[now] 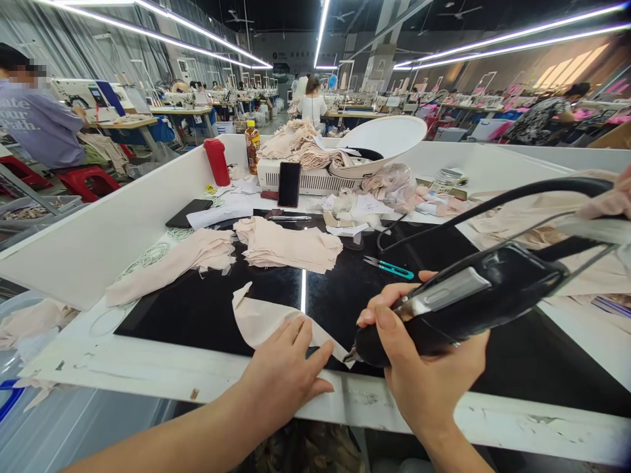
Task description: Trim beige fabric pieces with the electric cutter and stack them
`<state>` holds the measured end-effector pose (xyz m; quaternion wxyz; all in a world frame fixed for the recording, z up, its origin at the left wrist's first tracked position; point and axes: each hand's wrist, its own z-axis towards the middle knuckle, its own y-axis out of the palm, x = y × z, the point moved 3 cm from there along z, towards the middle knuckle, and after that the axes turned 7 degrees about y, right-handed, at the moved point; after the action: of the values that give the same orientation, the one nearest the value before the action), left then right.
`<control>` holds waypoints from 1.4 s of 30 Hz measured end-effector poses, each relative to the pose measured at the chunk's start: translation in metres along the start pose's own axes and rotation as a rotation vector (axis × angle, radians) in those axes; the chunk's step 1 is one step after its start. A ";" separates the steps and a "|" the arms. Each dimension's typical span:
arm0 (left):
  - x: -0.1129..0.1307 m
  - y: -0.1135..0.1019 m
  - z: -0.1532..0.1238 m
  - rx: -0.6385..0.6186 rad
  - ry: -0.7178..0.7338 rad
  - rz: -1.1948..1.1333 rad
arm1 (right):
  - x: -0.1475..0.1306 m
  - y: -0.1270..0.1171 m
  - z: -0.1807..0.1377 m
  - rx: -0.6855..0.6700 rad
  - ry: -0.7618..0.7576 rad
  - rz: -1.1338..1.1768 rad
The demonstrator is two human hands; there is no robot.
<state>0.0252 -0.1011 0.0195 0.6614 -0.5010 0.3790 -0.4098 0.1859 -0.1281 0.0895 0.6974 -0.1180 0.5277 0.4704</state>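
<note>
Spread fingers of my left hand (283, 368) lie flat on a beige fabric piece (259, 318), pressing it against the black work surface (182, 322). My right hand (428, 387) is wrapped around a black corded hand-held power tool (497, 299) with a metal lever along its side. The tool tilts down to the left, and its small metal tip is at the right corner of the fabric piece. Beyond my hands lie a stack of beige fabric pieces (290, 243) and a second stack (180, 263) to the left. Teal thread snips (389, 267) rest near the tool.
White side walls (162, 197) enclose the table. At the back are a phone (289, 184), a red cup (217, 162), a bottle (252, 146) and a white box (315, 182) heaped with fabric. The tool's thick cable (517, 194) arches at right. People sit at machines beyond.
</note>
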 end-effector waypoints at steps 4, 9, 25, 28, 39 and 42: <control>0.002 0.003 -0.001 0.018 -0.012 -0.042 | -0.001 0.000 -0.001 -0.008 -0.008 -0.008; 0.003 0.004 -0.002 0.011 -0.018 -0.081 | -0.002 0.001 0.000 -0.013 -0.015 -0.008; 0.002 0.002 -0.006 0.016 -0.003 -0.106 | 0.006 0.000 0.009 -0.024 0.042 0.020; -0.003 -0.007 -0.006 0.012 -0.020 -0.148 | 0.006 0.000 0.008 -0.031 0.029 0.017; -0.020 -0.019 -0.017 -0.064 -0.078 -0.366 | 0.004 -0.002 0.006 -0.028 -0.021 -0.003; -0.018 -0.023 -0.013 -0.077 -0.080 -0.359 | 0.003 -0.002 0.006 -0.026 -0.032 -0.002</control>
<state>0.0028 -0.0928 0.0403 0.5724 -0.6015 0.2724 -0.4862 0.1910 -0.1233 0.0884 0.7045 -0.1200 0.5104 0.4784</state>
